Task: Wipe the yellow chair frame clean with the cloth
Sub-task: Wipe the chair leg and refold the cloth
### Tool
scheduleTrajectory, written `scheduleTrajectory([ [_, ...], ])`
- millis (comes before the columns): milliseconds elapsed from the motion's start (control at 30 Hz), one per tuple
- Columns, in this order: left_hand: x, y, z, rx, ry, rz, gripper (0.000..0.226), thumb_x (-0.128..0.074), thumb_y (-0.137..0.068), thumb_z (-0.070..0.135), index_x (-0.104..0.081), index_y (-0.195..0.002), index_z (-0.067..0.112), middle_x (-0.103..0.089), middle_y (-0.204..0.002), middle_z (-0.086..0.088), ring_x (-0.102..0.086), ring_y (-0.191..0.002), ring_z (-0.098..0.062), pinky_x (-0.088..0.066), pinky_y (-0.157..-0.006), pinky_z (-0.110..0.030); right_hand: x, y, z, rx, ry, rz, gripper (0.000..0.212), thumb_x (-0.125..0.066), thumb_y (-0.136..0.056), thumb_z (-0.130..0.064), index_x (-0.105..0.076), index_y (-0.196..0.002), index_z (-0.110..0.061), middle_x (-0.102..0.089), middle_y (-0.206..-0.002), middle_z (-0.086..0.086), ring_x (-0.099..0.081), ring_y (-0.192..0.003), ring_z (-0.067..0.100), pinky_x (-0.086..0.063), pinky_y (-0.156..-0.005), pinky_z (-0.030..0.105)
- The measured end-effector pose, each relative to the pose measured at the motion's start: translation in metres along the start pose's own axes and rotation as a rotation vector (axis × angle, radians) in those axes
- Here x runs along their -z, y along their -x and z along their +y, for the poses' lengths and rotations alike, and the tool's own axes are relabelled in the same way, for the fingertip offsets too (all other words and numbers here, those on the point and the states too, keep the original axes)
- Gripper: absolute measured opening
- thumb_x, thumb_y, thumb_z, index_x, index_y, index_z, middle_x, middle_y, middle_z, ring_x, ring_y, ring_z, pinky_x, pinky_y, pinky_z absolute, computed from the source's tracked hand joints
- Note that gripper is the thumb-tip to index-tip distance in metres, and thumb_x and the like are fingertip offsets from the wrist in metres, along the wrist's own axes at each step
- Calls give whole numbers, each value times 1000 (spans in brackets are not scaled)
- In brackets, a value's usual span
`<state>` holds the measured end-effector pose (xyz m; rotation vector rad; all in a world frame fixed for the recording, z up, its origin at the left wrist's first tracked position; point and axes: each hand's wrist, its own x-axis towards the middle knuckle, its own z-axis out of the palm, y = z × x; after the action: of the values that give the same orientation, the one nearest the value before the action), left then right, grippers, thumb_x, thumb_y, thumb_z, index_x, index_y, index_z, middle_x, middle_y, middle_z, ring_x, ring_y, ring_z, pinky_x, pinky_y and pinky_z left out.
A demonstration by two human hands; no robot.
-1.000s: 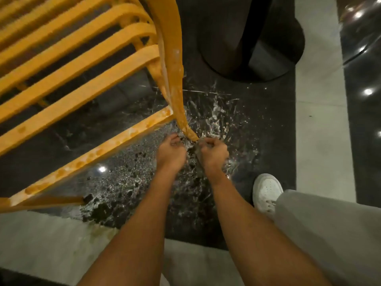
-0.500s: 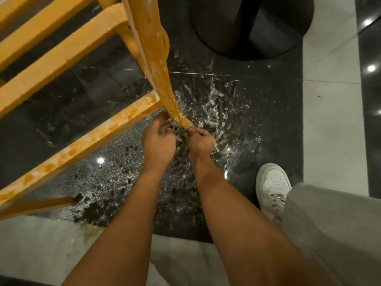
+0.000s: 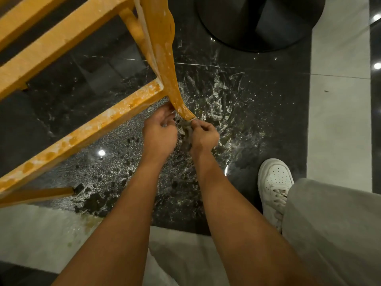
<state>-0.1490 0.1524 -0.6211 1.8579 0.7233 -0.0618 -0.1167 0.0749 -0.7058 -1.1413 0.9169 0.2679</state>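
Note:
The yellow chair frame (image 3: 115, 118) fills the upper left, streaked with whitish residue. One leg (image 3: 169, 79) runs down to its foot on the dark floor. A small dark grey cloth (image 3: 187, 129) is bunched at that foot, mostly hidden between my hands. My left hand (image 3: 159, 133) curls around the left side of the leg's foot. My right hand (image 3: 203, 137) pinches the cloth just right of the foot, fingers curled.
Wet white splashes and dark specks (image 3: 222, 104) cover the black marble floor around the leg. A round black table base (image 3: 259, 23) stands behind. My white shoe (image 3: 274, 182) and grey trouser leg (image 3: 329, 234) are at the right. Pale floor tiles (image 3: 338, 120) run along the right.
The view has closed in on the chair leg. Both hands stay at the foot of the leg with the cloth, shifted slightly upward in the picture.

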Motion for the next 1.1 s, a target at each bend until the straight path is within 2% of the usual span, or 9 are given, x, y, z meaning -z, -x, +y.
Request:
scheduleTrajectory([
  [33, 0, 0, 0, 0, 2, -2, 51, -53, -103, -4, -67, -140, 28, -70, -125, 21, -64, -118, 6, -47, -101, -15, -2, -1, -3, -9, 0, 29, 10, -71, -93, 4, -67, -102, 3, -76, -94, 21, -77, -76, 24, -66, -67, 42],
  [100, 0, 0, -1, -7, 1, -9, 53, -53, -102, -6, -66, -141, 27, -70, -127, 18, -65, -119, 4, -48, -103, -17, -6, -1, -8, -1, 14, 69, 9, -72, -93, 3, -67, -99, -1, -75, -102, 22, -78, -88, 31, -67, -71, 40],
  [200, 0, -1, -1, -18, -7, -5, 52, -53, -102, -6, -66, -141, 25, -72, -133, 13, -66, -121, 1, -50, -106, -20, -7, 8, -11, 28, -22, 1, 8, -70, -93, 8, -66, -98, 3, -73, -103, 27, -76, -74, 22, -64, -59, 28],
  [300, -1, -2, -1, -12, -1, 3, 51, -53, -103, -6, -66, -142, 23, -72, -134, 11, -66, -120, 2, -51, -105, -18, -5, 8, -9, -32, -63, -22, 11, -67, -93, 12, -64, -102, 6, -71, -105, 30, -74, -65, 17, -64, -59, 27],
  [500, -2, -3, 0, -4, 6, 13, 47, -54, -104, -4, -67, -140, 23, -72, -133, 11, -66, -116, 4, -50, -97, -10, -9, 22, -11, 40, 19, -4, 8, -67, -94, 9, -67, -101, 7, -70, -82, 10, -67, -53, -1, -54, -50, 14],
  [600, -2, -4, 2, 9, -3, 19, 44, -54, -105, -3, -68, -138, 23, -73, -133, 11, -66, -113, 5, -49, -88, -1, -8, 25, -10, 34, 20, -2, 11, -68, -94, 8, -68, -104, 9, -70, -84, 10, -66, -51, -3, -55, -52, 14],
  [767, 1, -6, -1, -6, 1, 15, 43, -56, -104, 0, -71, -136, 25, -74, -130, 13, -67, -117, 5, -53, -104, -18, -12, 34, -14, 49, 16, 36, 9, -70, -93, 7, -69, -102, 8, -70, -80, 7, -65, -50, -6, -53, -51, 11],
  [1000, 2, -5, -3, -39, 30, 73, 35, -60, -104, 4, -75, -129, 24, -77, -123, 13, -69, -119, -1, -53, -112, -33, -11, 37, -20, 77, 20, 30, 11, -69, -93, 8, -69, -103, 8, -68, -79, 5, -64, -49, -7, -52, -50, 12],
  [1100, 3, -4, -4, -52, 33, 80, 35, -60, -104, 4, -75, -129, 24, -77, -122, 13, -69, -118, 0, -55, -110, -33, -11, 44, -19, 91, 49, -8, 10, -71, -93, 5, -70, -103, 6, -70, -82, 8, -66, -52, -5, -54, -52, 13],
])
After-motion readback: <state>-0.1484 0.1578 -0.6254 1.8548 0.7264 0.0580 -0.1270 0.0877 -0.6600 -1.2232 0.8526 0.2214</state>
